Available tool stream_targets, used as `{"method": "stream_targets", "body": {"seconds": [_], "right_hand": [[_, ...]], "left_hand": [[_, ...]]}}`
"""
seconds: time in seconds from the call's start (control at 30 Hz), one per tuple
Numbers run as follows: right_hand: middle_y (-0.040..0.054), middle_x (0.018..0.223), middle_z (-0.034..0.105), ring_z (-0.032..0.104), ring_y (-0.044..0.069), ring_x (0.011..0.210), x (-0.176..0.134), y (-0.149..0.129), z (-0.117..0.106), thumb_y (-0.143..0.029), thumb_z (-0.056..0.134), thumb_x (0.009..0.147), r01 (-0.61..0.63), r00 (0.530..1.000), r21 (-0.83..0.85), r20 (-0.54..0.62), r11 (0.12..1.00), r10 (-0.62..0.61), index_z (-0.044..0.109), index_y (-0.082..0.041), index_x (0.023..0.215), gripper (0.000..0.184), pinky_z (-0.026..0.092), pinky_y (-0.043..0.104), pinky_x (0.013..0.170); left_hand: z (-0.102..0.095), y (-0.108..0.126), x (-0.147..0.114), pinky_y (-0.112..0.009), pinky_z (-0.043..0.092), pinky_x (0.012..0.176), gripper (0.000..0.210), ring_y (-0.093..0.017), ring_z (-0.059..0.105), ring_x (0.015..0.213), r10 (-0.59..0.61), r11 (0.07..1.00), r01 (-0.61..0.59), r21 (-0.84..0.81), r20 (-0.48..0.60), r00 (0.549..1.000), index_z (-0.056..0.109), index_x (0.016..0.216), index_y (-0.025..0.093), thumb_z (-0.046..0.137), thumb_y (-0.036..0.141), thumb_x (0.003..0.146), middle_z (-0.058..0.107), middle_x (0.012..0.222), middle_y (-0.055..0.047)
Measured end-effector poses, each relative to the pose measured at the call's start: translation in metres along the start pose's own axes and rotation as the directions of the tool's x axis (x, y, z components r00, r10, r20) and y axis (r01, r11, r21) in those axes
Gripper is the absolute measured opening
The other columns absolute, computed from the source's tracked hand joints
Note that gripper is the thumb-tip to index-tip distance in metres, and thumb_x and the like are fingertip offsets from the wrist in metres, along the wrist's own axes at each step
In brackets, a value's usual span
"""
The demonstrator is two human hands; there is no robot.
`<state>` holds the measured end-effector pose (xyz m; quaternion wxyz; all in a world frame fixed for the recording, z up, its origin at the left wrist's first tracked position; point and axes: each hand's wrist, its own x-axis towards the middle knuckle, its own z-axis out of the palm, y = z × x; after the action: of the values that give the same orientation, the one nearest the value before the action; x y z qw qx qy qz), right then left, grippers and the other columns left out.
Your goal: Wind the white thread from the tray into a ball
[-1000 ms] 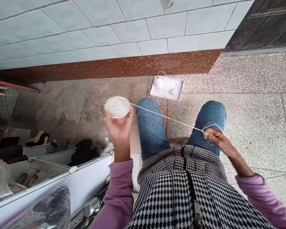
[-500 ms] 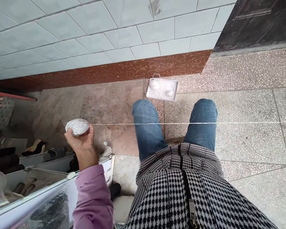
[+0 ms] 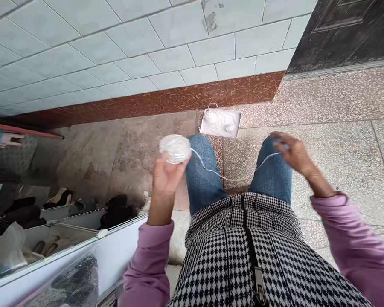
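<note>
My left hand (image 3: 169,175) is wrapped round a white ball of yarn (image 3: 175,149), holding it up beside my left knee. From the ball a slack white strand (image 3: 222,175) dips between my knees and rises to my right hand (image 3: 294,151). That hand, partly smeared by motion over my right knee, pinches the strand and also has a small blue thing (image 3: 277,140) at its fingers, too blurred to name. A shallow white tray (image 3: 237,135) on the floor past my knees holds looser white yarn (image 3: 213,117) and a small white ball (image 3: 229,128).
Ahead stands a tiled wall (image 3: 169,59) with a red-brown base, and a dark door (image 3: 348,38) is at the right. On my left a white shoe rack (image 3: 121,236) holds several shoes (image 3: 59,197). My knees (image 3: 201,157) are bent below the hands.
My left hand has brought the ball inward to the right. My right hand has come in from the right edge to my right knee. The strand, taut before, now sags.
</note>
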<state>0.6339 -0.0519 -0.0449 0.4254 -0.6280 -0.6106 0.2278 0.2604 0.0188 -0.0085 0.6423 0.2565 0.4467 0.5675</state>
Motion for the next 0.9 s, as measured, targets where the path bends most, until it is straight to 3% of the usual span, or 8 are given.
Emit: {"method": "stream_targets", "body": {"seconds": [0.1,0.23,0.37,0.47,0.63,0.8,0.83,0.9], "right_hand": [[0.0090,0.121,0.074,0.072,0.020,0.100,0.000,-0.049,0.070,-0.042,0.064,0.110,0.026,0.995,0.113,0.094,0.993,-0.037,0.071,-0.020,0.127,0.029,0.066,0.038,0.085],[0.0038,0.093,0.072,0.068,0.019,0.082,-0.020,-0.078,0.116,-0.048,0.039,0.118,-0.004,0.976,0.283,0.211,0.959,-0.058,0.070,-0.025,0.123,0.039,0.059,0.033,0.077],[0.0005,0.079,0.063,0.058,0.016,0.070,-0.057,-0.086,0.115,-0.053,0.038,0.116,-0.175,0.922,0.442,0.386,0.880,-0.010,0.065,-0.023,0.100,0.044,0.049,0.031,0.071],[-0.0001,0.077,0.059,0.055,0.015,0.070,-0.073,-0.089,0.098,-0.053,0.042,0.115,-0.183,0.878,0.440,0.475,0.879,-0.055,0.059,-0.023,0.086,0.046,0.047,0.031,0.073],[0.0053,0.093,0.068,0.065,0.018,0.089,-0.059,-0.081,0.083,-0.062,0.047,0.112,-0.275,0.860,0.531,0.509,0.802,-0.042,0.069,-0.022,0.093,0.049,0.054,0.035,0.086],[0.0068,0.096,0.076,0.074,0.017,0.076,-0.064,-0.069,0.097,-0.073,0.053,0.105,-0.620,0.693,0.557,0.720,0.553,0.051,0.061,-0.022,0.112,0.053,0.059,0.030,0.063],[0.0060,0.095,0.075,0.073,0.017,0.073,-0.067,-0.068,0.100,-0.072,0.056,0.104,-0.630,0.692,0.553,0.718,0.546,0.071,0.059,-0.022,0.112,0.050,0.058,0.028,0.059],[0.0052,0.096,0.074,0.073,0.016,0.079,-0.068,-0.065,0.104,-0.065,0.062,0.103,-0.558,0.782,0.579,0.607,0.595,0.143,0.059,-0.023,0.111,0.043,0.059,0.028,0.063]], "left_hand": [[0.042,-0.017,-0.018,-0.050,0.059,0.112,0.046,-0.035,0.065,0.138,-0.073,0.996,0.065,0.066,0.129,0.989,0.074,0.103,0.023,0.094,0.043,0.067,0.080,0.122,-0.010],[0.063,-0.026,-0.024,-0.047,0.057,0.114,0.053,-0.036,0.067,0.135,-0.083,0.994,0.067,0.081,0.207,0.975,0.075,0.111,0.022,0.094,0.046,0.067,0.078,0.125,-0.011],[0.055,-0.041,-0.014,-0.042,0.059,0.108,0.051,-0.030,0.072,0.123,-0.036,0.992,0.012,0.129,0.181,0.983,0.074,0.111,0.023,0.092,0.050,0.071,0.077,0.122,-0.009],[0.041,-0.062,-0.010,-0.038,0.057,0.105,0.055,-0.025,0.074,0.112,0.056,0.948,-0.094,0.304,0.132,0.990,0.073,0.116,0.025,0.095,0.038,0.068,0.076,0.116,-0.005],[0.031,-0.087,-0.023,-0.038,0.056,0.104,0.064,-0.025,0.072,0.112,-0.025,0.934,-0.045,0.354,0.192,0.981,0.070,0.125,0.024,0.096,0.036,0.067,0.076,0.122,-0.006],[0.041,-0.082,-0.028,-0.041,0.056,0.103,0.055,-0.025,0.072,0.108,-0.082,0.975,0.036,0.221,0.200,0.976,0.071,0.119,0.024,0.091,0.046,0.073,0.076,0.114,-0.006],[0.043,-0.080,-0.028,-0.041,0.056,0.104,0.053,-0.025,0.072,0.110,-0.090,0.979,0.049,0.196,0.206,0.974,0.071,0.119,0.024,0.089,0.048,0.075,0.075,0.115,-0.007],[0.047,-0.076,-0.029,-0.043,0.055,0.107,0.051,-0.027,0.071,0.117,-0.104,0.986,0.070,0.152,0.223,0.969,0.071,0.118,0.023,0.086,0.050,0.078,0.075,0.118,-0.009]]}}
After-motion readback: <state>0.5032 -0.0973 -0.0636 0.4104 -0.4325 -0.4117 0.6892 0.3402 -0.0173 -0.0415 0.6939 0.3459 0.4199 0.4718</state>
